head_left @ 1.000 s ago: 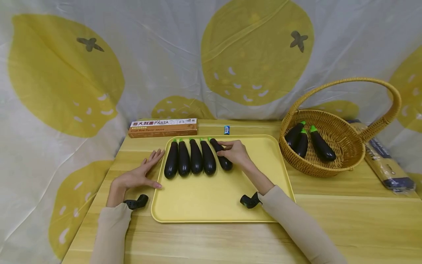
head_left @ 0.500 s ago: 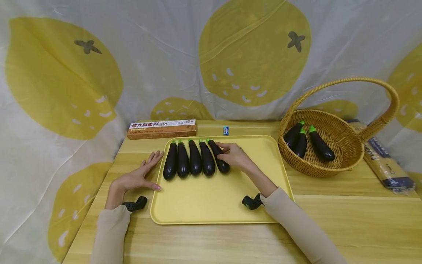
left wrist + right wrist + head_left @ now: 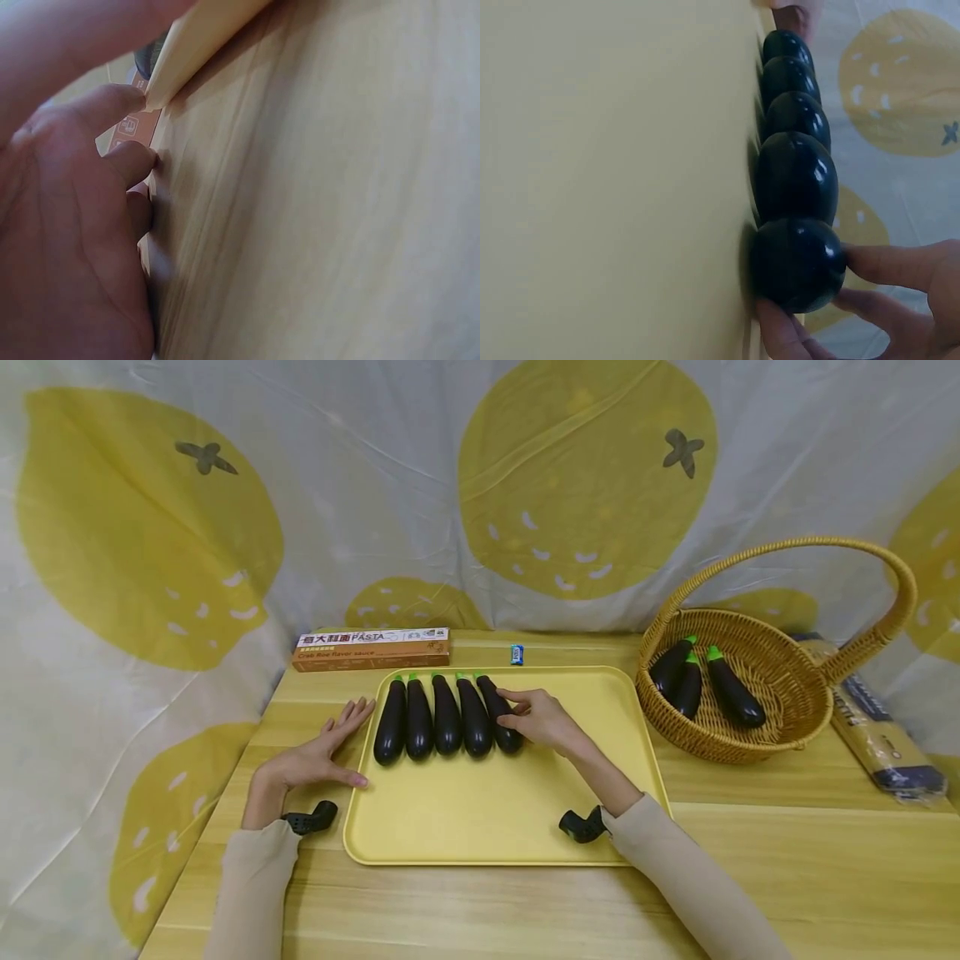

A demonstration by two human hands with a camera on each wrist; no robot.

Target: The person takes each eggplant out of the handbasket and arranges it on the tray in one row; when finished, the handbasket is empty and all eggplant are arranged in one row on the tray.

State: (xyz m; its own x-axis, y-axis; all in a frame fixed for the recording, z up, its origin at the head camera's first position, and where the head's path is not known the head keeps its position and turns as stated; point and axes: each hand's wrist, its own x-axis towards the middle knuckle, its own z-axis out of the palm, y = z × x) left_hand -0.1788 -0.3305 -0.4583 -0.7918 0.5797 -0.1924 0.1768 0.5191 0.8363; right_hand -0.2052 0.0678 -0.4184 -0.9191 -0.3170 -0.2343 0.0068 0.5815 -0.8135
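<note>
Several dark eggplants with green stem ends lie side by side in a row on the yellow tray. My right hand holds the rightmost eggplant, thumb and fingers around it in the right wrist view. There its rounded end sits right up against the neighbouring eggplant. My left hand is spread at the tray's left edge, thumb tip at the rim and fingertips near the far corner. In the left wrist view those fingers reach along the tray's side.
A wicker basket with a tall handle stands right of the tray, holding three eggplants. Behind the tray are a pasta box and a small blue packet. A plastic-wrapped package lies right of the basket.
The rightmost eggplant has shifted slightly left, closer to the row. My right hand stays at it, now a little farther right and lower on it. My left hand has not moved.
</note>
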